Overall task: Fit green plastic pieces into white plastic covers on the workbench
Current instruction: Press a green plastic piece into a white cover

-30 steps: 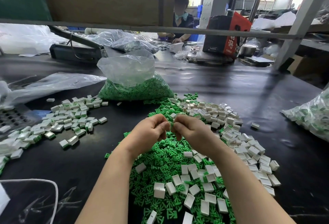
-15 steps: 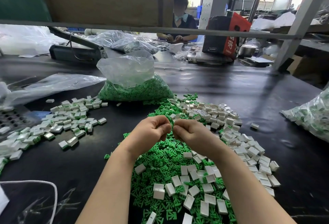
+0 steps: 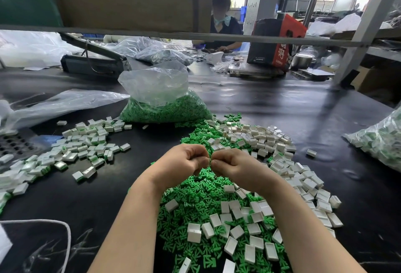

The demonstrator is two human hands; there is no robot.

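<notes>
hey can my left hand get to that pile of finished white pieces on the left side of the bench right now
Probably yes, once freed. The left hand is pinching a small part against the right hand. Only bare black bench lies between it and the finished pile.

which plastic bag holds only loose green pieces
The clear bag standing straight ahead beyond the hands; the bag at the right edge holds white covers with green showing.

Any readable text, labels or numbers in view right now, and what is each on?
"湖": white character on the red side of the black-and-red carton; the characters around it are cut off or blurred.
Small white print low on the carton's black face: too small to read.
Small sticker on the bag of green pieces: too blurred to read.
</notes>
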